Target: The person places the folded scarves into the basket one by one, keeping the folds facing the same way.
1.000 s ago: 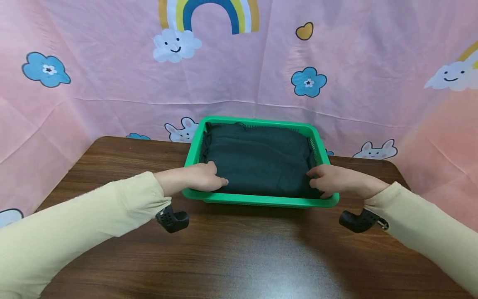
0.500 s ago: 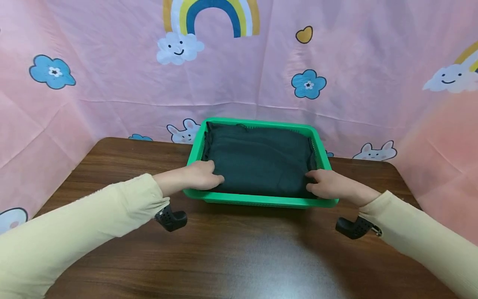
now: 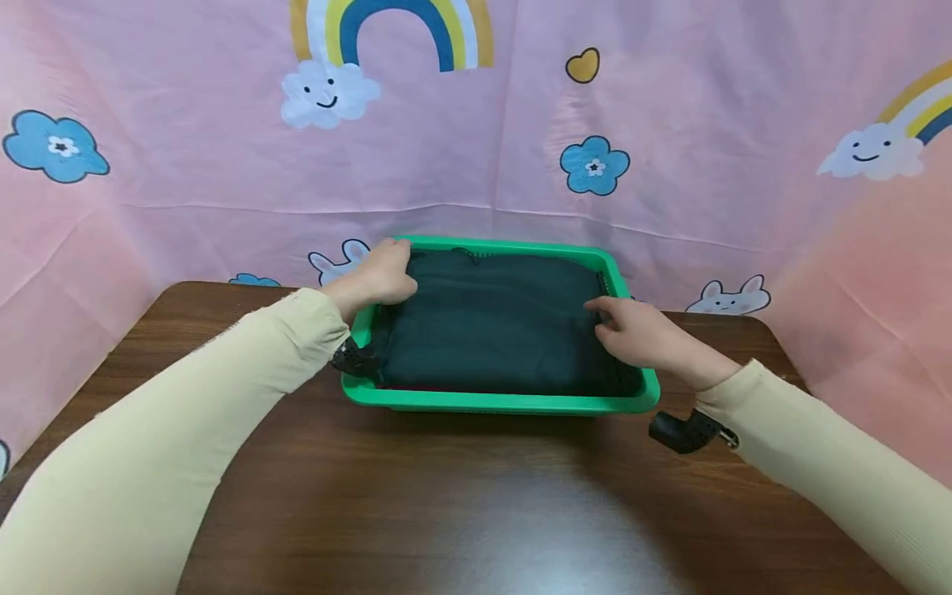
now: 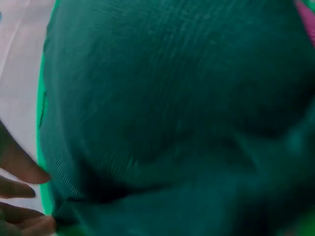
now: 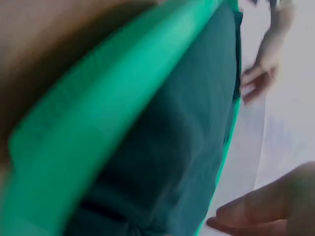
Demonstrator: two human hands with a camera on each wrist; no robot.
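Your left hand (image 3: 383, 268) rests at the basket's (image 3: 491, 402) far corner, about 10 o'clock from its middle, fingers curled over the cloth's (image 3: 491, 330) edge; whether that grip actually pinches the fabric you cannot tell, since the wrist view is blurred. Your right hand (image 3: 635, 335) lies at 3 o'clock on the cloth, fingers fairly straight and touching it. The dark green cloth lies folded inside the green basket, which sits on the brown surface (image 3: 461, 504) at 12 o'clock from you.
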